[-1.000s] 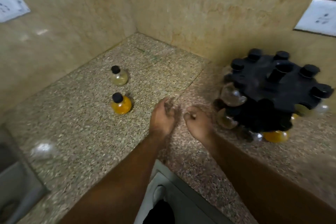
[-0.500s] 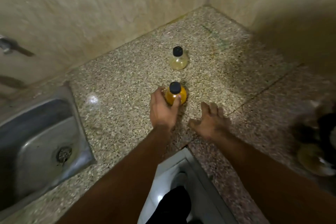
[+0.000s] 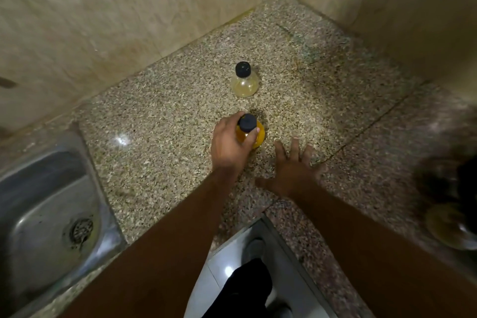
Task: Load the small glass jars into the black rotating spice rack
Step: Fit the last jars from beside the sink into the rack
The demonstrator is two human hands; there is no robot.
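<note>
A sink (image 3: pixel 46 214) is let into the counter (image 3: pixel 154 124) at far left. Near the middle, the left hand (image 3: pixel 229 144) reaches forward from a straight forearm, its fingers and thumb curled round the orange jar (image 3: pixel 254 137) just below the black cap. Whether the jar's base has left the stone cannot be told. Behind it, apart and untouched, stands the pale jar (image 3: pixel 244 82).

Both jars look small and light, but they are smooth, round-bellied glass over a hard counter — likely slippery and breakable. The narrow neck under the cap, or a full wrap round the belly, seems the surest hold.

Just right of the orange jar the right hand (image 3: pixel 294 170) lies palm down with fingers straight and spread, holding nothing. The rack (image 3: pixel 464 188) is a dark blur at the right edge, well apart from the two loose jars.
</note>
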